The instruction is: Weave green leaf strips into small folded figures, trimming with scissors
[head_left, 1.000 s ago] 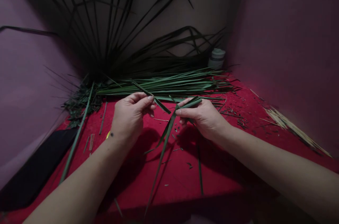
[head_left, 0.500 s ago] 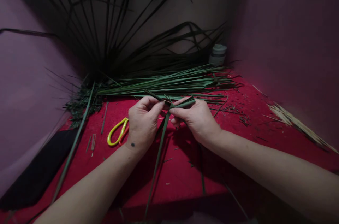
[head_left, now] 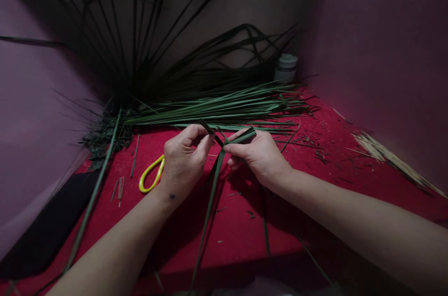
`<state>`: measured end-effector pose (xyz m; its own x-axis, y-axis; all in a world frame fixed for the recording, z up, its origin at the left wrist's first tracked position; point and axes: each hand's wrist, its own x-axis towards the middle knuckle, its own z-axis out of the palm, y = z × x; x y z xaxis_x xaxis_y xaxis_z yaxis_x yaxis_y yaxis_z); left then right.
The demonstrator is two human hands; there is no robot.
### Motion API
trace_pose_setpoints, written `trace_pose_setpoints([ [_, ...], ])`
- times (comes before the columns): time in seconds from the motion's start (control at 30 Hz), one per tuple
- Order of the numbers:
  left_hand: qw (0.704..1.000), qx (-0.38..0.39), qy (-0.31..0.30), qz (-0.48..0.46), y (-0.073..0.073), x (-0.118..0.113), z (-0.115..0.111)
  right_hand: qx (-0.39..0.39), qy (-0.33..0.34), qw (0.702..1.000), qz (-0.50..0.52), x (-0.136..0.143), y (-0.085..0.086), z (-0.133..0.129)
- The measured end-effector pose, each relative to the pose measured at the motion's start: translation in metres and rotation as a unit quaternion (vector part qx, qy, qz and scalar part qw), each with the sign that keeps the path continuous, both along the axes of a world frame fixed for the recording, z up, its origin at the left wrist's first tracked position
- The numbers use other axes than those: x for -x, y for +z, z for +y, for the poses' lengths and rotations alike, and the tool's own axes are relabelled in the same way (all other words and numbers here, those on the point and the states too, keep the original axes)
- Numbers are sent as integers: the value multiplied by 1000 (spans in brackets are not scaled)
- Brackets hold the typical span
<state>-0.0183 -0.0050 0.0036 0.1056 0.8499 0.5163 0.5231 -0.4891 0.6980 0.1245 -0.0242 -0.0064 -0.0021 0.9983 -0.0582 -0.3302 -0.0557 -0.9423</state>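
Between my two hands, above a red cloth (head_left: 241, 235), is a green palm leaf strip (head_left: 213, 184) folded or knotted at its middle, with a long tail hanging down toward me. My left hand (head_left: 187, 156) pinches a dark end of the strip between thumb and forefinger. Closed on the folded part, my right hand (head_left: 259, 156) holds it with the thumb on top, and a short green end sticks out past the fingers. Beside my left wrist lies a pair of scissors with a yellow handle (head_left: 145, 181); its blades are hidden behind the hand.
Long green leaf strips (head_left: 210, 109) lie across the back, with dark palm fronds (head_left: 140, 62) against the wall. A white container (head_left: 286, 69) stands behind them. Pale thin sticks (head_left: 395, 160) lie right, a black flat object (head_left: 52, 221) left. Leaf scraps litter the cloth.
My left hand has drawn slightly left, away from the fold, so more of the dark strip end shows between the hands. My right hand keeps its hold.
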Motion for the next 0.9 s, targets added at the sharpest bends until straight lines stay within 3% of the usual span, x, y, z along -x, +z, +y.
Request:
trace_pose_setpoints([
  [0.37,994,-28,7,105,0,1,-1,-7,17,1000,10,-2,-4,0],
  [0.57,998,43,-22,41,2,1,0,-14,23,1000,12,-5,-4,1],
  [0.83,999,11,5,52,11,2,-1,-8,31,999,9,-6,-5,1],
  [0.9,998,48,1,38,16,3,0,-19,34,999,7,-6,-7,2],
])
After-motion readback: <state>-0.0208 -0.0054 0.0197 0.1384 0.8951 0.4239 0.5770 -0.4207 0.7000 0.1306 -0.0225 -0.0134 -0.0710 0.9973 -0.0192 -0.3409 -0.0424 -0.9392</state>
